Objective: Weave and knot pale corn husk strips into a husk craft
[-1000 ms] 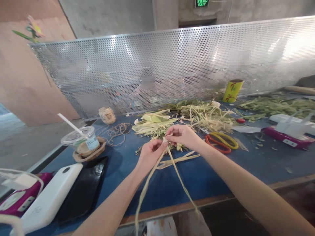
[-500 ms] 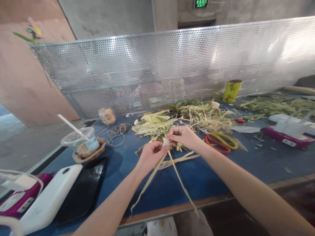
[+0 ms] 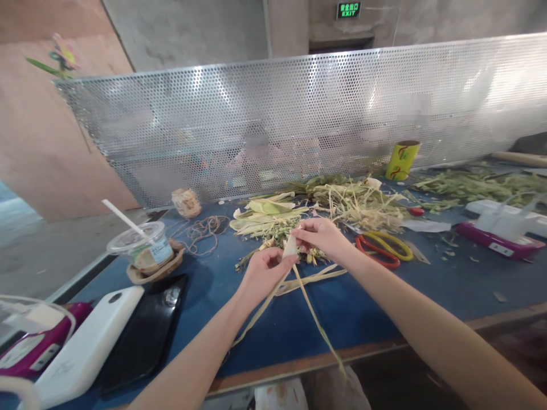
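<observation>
Between my hands is a small pale piece of dried husk [image 3: 290, 246]. My left hand [image 3: 265, 272] pinches its lower end between thumb and fingers. At its upper right edge, the fingertips of my right hand [image 3: 317, 236] are closed on it. Two long narrow husk strips [image 3: 314, 310] hang from below the pinch toward the table's front edge. Behind my hands lies a heap of dried plant stalks and pale husks [image 3: 273, 213]. More flat strips [image 3: 318, 276] rest on the blue table just under my fingers.
Scissors with red and yellow handles [image 3: 384, 247] lie right of my hands. A yellow tube [image 3: 402, 160] stands behind them, near a perforated metal screen [image 3: 273, 119]. At left are twine [image 3: 205, 230], a drink cup [image 3: 143, 245], a black phone-like slab [image 3: 147, 330] and a white power bank [image 3: 89, 341].
The husk piece shows slightly larger between my hands, its tip a little higher. The left hanging strip has swung behind my left wrist. Otherwise the hands stay almost in place.
</observation>
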Tool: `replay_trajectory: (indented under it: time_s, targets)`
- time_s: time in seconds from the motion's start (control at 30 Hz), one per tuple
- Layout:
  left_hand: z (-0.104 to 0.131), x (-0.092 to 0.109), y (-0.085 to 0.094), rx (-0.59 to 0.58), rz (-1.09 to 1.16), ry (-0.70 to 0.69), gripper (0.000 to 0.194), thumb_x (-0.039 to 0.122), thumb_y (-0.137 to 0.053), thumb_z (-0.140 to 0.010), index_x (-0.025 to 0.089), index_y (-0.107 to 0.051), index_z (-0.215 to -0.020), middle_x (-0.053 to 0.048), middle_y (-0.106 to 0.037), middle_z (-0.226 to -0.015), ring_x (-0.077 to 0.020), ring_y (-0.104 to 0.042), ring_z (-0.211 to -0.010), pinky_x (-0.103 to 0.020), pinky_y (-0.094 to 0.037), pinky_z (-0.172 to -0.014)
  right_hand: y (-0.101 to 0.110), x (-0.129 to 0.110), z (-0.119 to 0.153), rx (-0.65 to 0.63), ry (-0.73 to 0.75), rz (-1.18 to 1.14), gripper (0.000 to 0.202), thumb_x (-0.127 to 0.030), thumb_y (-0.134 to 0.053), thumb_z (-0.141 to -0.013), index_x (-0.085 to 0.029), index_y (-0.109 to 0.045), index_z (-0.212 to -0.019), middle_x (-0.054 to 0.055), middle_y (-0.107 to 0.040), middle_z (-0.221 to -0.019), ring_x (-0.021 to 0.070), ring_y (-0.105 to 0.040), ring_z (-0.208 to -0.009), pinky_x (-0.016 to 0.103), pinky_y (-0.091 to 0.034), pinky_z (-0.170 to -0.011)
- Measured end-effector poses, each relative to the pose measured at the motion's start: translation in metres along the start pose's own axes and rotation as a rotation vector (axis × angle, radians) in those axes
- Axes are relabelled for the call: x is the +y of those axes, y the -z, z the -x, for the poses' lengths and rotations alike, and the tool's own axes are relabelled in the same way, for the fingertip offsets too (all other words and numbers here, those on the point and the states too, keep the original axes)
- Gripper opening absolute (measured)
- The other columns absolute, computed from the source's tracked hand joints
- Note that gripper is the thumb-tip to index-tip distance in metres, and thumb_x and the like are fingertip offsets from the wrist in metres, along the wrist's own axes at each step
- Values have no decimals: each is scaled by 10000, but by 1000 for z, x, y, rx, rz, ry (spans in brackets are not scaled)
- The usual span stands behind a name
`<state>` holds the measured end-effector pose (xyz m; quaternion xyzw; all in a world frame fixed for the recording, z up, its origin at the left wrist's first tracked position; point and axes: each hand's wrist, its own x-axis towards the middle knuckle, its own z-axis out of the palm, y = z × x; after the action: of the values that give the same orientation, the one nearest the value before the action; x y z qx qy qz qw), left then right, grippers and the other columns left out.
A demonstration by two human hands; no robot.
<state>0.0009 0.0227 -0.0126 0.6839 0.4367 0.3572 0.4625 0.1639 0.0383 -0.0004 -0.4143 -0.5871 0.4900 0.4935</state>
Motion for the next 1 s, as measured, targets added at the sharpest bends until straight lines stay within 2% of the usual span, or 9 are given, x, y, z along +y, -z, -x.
replay_trajectory:
  time_s: [0.1,0.3,0.5,0.63,0.77,0.87,1.0]
  targets:
    - [1,-2,1,-5,13,-9,344,458,-620,-636,129,-538,-580,61,-393,-469,-51,-318,-431,-188,-228,-423,1,-2,0,-39,-37,-6,306,-411,-656,-629,-123,-556,-596,-21,-556,-502,51,-493,-408,175,-405,-415]
    - [3,2,-1,-103,45,27,320,444,-590,-669,126,-560,-655,52,-431,-484,-47,-332,-415,-183,-228,-406,0,-7,4,-76,-53,-22,258,-362,-670,-630,-112,-608,-644,-20,-558,-450,62,-498,-390,170,-380,-395]
    - [3,2,-2,-120,27,1,328,435,-603,-658,108,-577,-658,31,-481,-469,-49,-355,-395,-183,-260,-398,4,-3,-2,42,-9,-117,287,-405,-655,-635,-135,-570,-676,-39,-551,-506,47,-494,-415,163,-394,-406]
    - [3,0,-1,-46,-7,-7,339,448,-610,-647,115,-563,-607,33,-475,-451,-54,-373,-395,-179,-268,-400,5,-2,-2,4,-59,-132,315,-421,-661,-626,-144,-543,-716,-12,-597,-551,85,-547,-444,173,-399,-377]
    - [2,0,0,-1,8,5,351,465,-620,-626,116,-594,-644,34,-475,-460,-74,-432,-421,-187,-322,-424,2,-3,1,-68,-72,-112,279,-327,-717,-581,-125,-577,-713,6,-628,-566,90,-555,-466,198,-449,-432]
    - [2,0,-1,17,16,-2,352,468,-623,-622,117,-604,-634,30,-487,-453,-69,-407,-406,-185,-299,-405,2,-2,0,-35,-49,-113,239,-298,-722,-578,-112,-583,-634,0,-617,-540,62,-518,-432,174,-416,-419]
    - [1,-2,-1,74,37,-36,365,478,-576,-671,116,-611,-654,26,-493,-459,-62,-376,-408,-188,-294,-411,6,-1,-2,31,-28,-163,244,-328,-706,-597,-120,-596,-661,1,-621,-583,68,-549,-486,163,-413,-428]
